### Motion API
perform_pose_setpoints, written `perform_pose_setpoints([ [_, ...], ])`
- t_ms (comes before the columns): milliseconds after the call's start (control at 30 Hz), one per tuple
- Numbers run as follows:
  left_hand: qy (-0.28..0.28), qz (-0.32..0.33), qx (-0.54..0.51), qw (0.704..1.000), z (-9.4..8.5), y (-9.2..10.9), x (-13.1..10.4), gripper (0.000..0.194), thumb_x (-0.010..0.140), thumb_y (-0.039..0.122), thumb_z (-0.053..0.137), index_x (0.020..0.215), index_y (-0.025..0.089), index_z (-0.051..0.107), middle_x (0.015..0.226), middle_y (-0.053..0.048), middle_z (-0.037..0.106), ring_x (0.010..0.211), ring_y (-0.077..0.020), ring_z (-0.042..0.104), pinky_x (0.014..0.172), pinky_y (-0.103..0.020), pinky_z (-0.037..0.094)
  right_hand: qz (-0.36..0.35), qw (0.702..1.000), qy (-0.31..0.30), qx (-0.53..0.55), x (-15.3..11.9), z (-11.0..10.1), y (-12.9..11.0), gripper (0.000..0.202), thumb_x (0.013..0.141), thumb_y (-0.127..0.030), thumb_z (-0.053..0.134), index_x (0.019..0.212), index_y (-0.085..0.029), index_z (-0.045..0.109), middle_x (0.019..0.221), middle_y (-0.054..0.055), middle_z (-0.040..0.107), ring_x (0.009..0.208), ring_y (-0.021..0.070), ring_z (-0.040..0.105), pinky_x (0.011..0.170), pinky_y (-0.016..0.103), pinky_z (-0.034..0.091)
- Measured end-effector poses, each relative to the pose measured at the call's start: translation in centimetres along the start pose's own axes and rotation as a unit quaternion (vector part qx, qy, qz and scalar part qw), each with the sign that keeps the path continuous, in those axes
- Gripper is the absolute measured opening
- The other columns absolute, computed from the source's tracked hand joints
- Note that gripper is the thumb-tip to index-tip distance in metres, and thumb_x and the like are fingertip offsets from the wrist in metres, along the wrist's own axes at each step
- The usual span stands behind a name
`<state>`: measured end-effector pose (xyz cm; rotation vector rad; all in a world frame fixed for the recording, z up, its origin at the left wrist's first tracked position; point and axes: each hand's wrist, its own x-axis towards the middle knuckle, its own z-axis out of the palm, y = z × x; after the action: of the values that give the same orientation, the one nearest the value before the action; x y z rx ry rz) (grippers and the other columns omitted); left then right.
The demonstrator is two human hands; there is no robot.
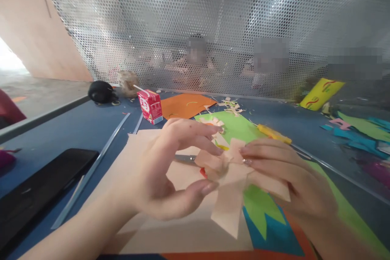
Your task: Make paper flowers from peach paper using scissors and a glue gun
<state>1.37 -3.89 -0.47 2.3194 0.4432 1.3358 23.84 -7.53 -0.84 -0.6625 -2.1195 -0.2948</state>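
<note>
A flower-like piece of peach paper strips [230,199] hangs over the peach sheet, its strips spreading from a middle point. My right hand [292,174] grips it from the right, with the fingertips on the upper strips and the thumb hidden. Curved around the flower's left side, my left hand [173,170] has its thumb and fingers apart, with a curled strip between them; whether the fingertips touch it I cannot tell. Beneath both hands lies the large peach paper sheet [146,231]. A grey metal tool [184,158] shows partly behind the left fingers.
A black phone [45,195] and clear strips [91,170] lie left. Behind are a red drink carton [150,106], orange paper [185,105], green paper [237,124] and a yellow-handled tool [274,133]. A yellow packet [321,94] and blue scraps [353,138] lie right. Perforated metal [152,16] borders the table.
</note>
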Motion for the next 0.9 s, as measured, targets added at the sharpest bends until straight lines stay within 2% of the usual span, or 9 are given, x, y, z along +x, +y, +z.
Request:
perform_pose_setpoints([
  [100, -0.017, 0.031, 0.009, 0.999, -0.02, 0.00, 0.19, 0.056, 0.067, 0.023, 0.064, 0.117, 0.028, 0.040, 0.088, -0.004, 0.065, 0.092, -0.0261, 0.057, 0.086, -0.044, 0.040, 0.002, 1.000, 0.013, 0.009, 0.17, -0.07, 0.08, 0.021, 0.087, -0.018, 0.049, 0.105, -0.023, 0.056, 0.097, 0.010, 0.067, 0.094, 0.0219, 0.062, 0.077, 0.037, 0.054],
  [200, -0.044, 0.055, 0.044, 0.997, 0.00, -0.17, 0.20, 0.063, 0.059, 0.025, 0.070, 0.116, 0.029, 0.043, 0.088, -0.004, 0.067, 0.091, -0.0269, 0.057, 0.085, -0.044, 0.039, 0.018, 0.999, 0.019, 0.027, 0.12, 0.08, 0.08, 0.022, 0.087, -0.018, 0.049, 0.108, -0.023, 0.055, 0.099, 0.010, 0.066, 0.097, 0.0208, 0.060, 0.080, 0.036, 0.052],
  [333, -0.033, 0.072, 0.082, 0.994, 0.18, -0.34, 0.00, 0.068, 0.055, 0.032, 0.072, 0.116, 0.029, 0.043, 0.089, -0.004, 0.068, 0.093, -0.0277, 0.056, 0.086, -0.044, 0.036, 0.023, 0.999, 0.019, 0.029, 0.16, 0.13, 0.22, 0.021, 0.088, -0.019, 0.047, 0.106, -0.022, 0.056, 0.095, 0.010, 0.068, 0.094, 0.0203, 0.062, 0.076, 0.034, 0.054],
  [433, -0.026, 0.068, 0.058, 0.996, 0.19, -0.28, 0.08, 0.070, 0.056, 0.027, 0.072, 0.118, 0.029, 0.040, 0.091, -0.004, 0.067, 0.094, -0.0272, 0.056, 0.085, -0.044, 0.039, 0.021, 1.000, 0.001, 0.015, 0.39, -0.02, 0.35, 0.019, 0.089, -0.022, 0.046, 0.102, -0.022, 0.059, 0.092, 0.009, 0.070, 0.089, 0.0203, 0.065, 0.071, 0.032, 0.056],
  [600, -0.063, 0.058, 0.085, 0.993, 0.14, -0.01, 0.65, 0.049, 0.065, 0.012, 0.065, 0.108, 0.029, 0.049, 0.088, -0.003, 0.067, 0.088, -0.0230, 0.059, 0.078, -0.039, 0.046, 0.018, 1.000, 0.006, 0.018, 0.64, 0.04, 0.27, 0.018, 0.089, -0.021, 0.045, 0.098, -0.022, 0.061, 0.090, 0.008, 0.070, 0.086, 0.0201, 0.066, 0.070, 0.032, 0.057],
  [667, -0.034, 0.058, 0.059, 0.996, 0.26, 0.07, 0.69, 0.058, 0.068, 0.008, 0.061, 0.117, 0.034, 0.043, 0.093, -0.002, 0.066, 0.085, -0.0210, 0.061, 0.076, -0.037, 0.048, 0.022, 0.999, 0.015, 0.026, 0.65, 0.21, 0.15, 0.018, 0.088, -0.019, 0.046, 0.099, -0.022, 0.060, 0.089, 0.008, 0.070, 0.087, 0.0195, 0.065, 0.070, 0.031, 0.056],
  [767, 0.035, 0.049, 0.004, 0.998, 0.49, 0.20, 0.58, 0.085, 0.068, 0.001, 0.057, 0.130, 0.046, 0.021, 0.109, 0.002, 0.061, 0.083, -0.0170, 0.062, 0.075, -0.034, 0.050, 0.017, 0.999, 0.028, 0.035, 0.68, 0.50, 0.00, 0.017, 0.086, -0.014, 0.048, 0.097, -0.019, 0.060, 0.088, 0.009, 0.069, 0.087, 0.0179, 0.064, 0.073, 0.029, 0.055],
  [833, 0.043, 0.042, -0.008, 0.998, 0.56, 0.34, 0.54, 0.091, 0.067, -0.003, 0.057, 0.131, 0.049, 0.017, 0.112, 0.003, 0.059, 0.079, -0.0147, 0.062, 0.075, -0.033, 0.050, 0.008, 0.998, 0.036, 0.045, 0.69, 0.64, -0.04, 0.015, 0.085, -0.012, 0.049, 0.095, -0.017, 0.060, 0.087, 0.010, 0.069, 0.087, 0.0174, 0.064, 0.075, 0.028, 0.054],
  [900, 0.028, 0.040, -0.018, 0.999, 0.56, 0.51, 0.57, 0.091, 0.068, -0.004, 0.055, 0.131, 0.050, 0.017, 0.111, 0.003, 0.058, 0.077, -0.0134, 0.062, 0.076, -0.033, 0.051, 0.009, 0.998, 0.034, 0.046, 0.63, 0.69, 0.00, 0.017, 0.084, -0.010, 0.050, 0.096, -0.017, 0.060, 0.087, 0.009, 0.068, 0.087, 0.0177, 0.064, 0.074, 0.029, 0.054],
])
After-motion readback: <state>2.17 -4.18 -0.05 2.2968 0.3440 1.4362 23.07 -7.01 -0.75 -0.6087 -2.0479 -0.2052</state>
